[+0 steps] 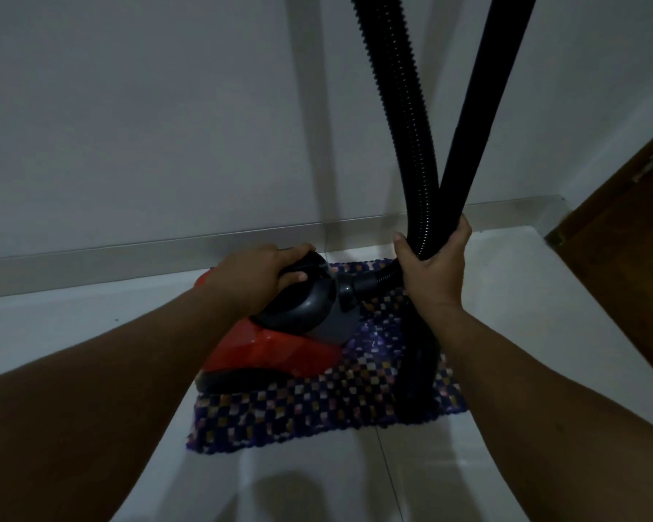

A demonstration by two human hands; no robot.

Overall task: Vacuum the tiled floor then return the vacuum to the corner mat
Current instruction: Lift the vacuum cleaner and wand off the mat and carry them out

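Note:
A red and black canister vacuum (276, 352) rests on a checkered purple mat (317, 408) by the wall. My left hand (257, 276) grips the black carry handle on top of the vacuum. My right hand (436, 269) is wrapped around the ribbed black hose (404, 126) and the smooth black wand (483, 107) together, just above the mat. Both run up out of the top of the frame. The hose joins the grey front of the vacuum. A dark part below my right hand stands on the mat's right side; it is too dim to make out.
White tiled floor (430, 476) surrounds the mat. A white wall with a grey skirting (129, 258) runs behind it. A brown wooden door (626, 235) stands at the right, past the corner.

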